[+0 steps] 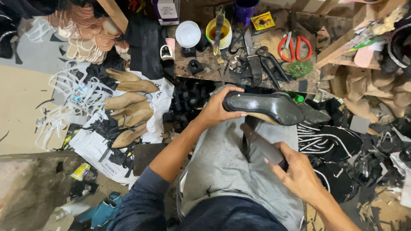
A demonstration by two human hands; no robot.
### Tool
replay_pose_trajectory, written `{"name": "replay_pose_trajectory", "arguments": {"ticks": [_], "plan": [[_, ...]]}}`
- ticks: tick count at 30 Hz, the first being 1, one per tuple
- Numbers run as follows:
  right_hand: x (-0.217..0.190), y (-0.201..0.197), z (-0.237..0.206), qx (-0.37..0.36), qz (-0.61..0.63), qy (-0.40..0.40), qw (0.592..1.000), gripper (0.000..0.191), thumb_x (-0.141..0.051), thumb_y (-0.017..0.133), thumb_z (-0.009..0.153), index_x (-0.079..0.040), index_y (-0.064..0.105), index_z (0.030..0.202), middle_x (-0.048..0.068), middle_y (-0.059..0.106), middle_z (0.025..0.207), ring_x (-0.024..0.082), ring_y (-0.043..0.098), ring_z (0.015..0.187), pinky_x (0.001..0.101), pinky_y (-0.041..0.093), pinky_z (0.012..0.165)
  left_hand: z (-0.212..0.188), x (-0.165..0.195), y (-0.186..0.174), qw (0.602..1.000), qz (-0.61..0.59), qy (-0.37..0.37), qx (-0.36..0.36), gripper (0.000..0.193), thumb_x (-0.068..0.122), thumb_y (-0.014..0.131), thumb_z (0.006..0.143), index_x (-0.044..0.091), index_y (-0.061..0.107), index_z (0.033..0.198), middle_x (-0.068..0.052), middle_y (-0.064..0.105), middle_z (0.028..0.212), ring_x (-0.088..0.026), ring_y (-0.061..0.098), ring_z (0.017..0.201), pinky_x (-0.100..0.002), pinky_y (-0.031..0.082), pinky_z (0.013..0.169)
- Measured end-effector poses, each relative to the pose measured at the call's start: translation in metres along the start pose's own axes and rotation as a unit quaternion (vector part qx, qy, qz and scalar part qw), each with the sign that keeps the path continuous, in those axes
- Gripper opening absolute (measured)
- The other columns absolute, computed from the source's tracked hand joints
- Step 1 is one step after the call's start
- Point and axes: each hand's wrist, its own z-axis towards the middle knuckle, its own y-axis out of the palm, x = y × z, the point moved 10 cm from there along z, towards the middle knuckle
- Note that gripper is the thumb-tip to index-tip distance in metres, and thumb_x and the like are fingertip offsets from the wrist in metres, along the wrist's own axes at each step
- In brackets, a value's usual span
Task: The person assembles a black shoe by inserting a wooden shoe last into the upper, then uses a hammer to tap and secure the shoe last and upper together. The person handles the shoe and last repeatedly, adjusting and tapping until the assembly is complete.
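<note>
The left hand is wrapped around the heel end of a black shoe sole, fingers curled over the rim, holding it sole-up above the grey-clad lap. The sole is smooth with a dull sheen and tapers to a point on the right; a tan edge peeks out beneath it, though what sits underneath is hidden. The right hand is closed around the dark handle of a tool, and here the view turns murky: the tool's working end runs up under the sole and cannot be made out, perhaps a hammer. A thin black strip hangs down beside it.

Past the knees, a scarred wooden bench is crowded with red-handled scissors, a yellow glue pot with a brush standing in it, and a white lid. To the left, tan wooden shoe lasts lie on crumpled white paper, and pale insoles are stacked further back, partly cut off at the frame's top.
</note>
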Motion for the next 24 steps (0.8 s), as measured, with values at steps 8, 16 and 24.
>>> {"name": "replay_pose_trajectory", "arguments": {"ticks": [8, 16, 24], "plan": [[-0.07, -0.04, 0.009, 0.221, 0.437, -0.278, 0.826, 0.032, -0.024, 0.065, 0.106, -0.002, 0.05, 0.124, 0.005, 0.065, 0.095, 0.012, 0.064, 0.077, 0.0272, 0.055, 0.07, 0.002, -0.003, -0.005, 0.999, -0.016, 0.027, 0.005, 0.066, 0.015, 0.093, 0.075, 0.006, 0.06, 0.131, -0.005, 0.068, 0.122, -0.013, 0.064, 0.115, -0.03, 0.051, 0.102], [-0.063, -0.018, 0.056, 0.178, 0.199, -0.062, 0.962, 0.028, -0.021, 0.064, 0.097, 0.001, 0.059, 0.114, 0.008, 0.059, 0.068, 0.013, 0.056, 0.053, 0.0294, 0.046, 0.049, 0.005, -0.002, -0.005, 0.999, -0.048, 0.006, -0.003, 0.063, 0.013, 0.091, 0.078, 0.007, 0.061, 0.132, -0.004, 0.071, 0.121, -0.011, 0.065, 0.113, -0.029, 0.054, 0.1], [-0.055, -0.04, -0.006, 0.284, 0.499, -0.278, 0.77, 0.039, -0.038, 0.069, 0.108, -0.008, 0.047, 0.119, 0.012, 0.056, 0.081, 0.022, 0.056, 0.064, 0.0393, 0.055, 0.062, 0.002, 0.002, -0.007, 0.999, -0.04, 0.019, -0.005, 0.064, 0.015, 0.091, 0.079, 0.007, 0.06, 0.134, -0.004, 0.069, 0.124, -0.012, 0.066, 0.116, -0.03, 0.053, 0.103]]}}
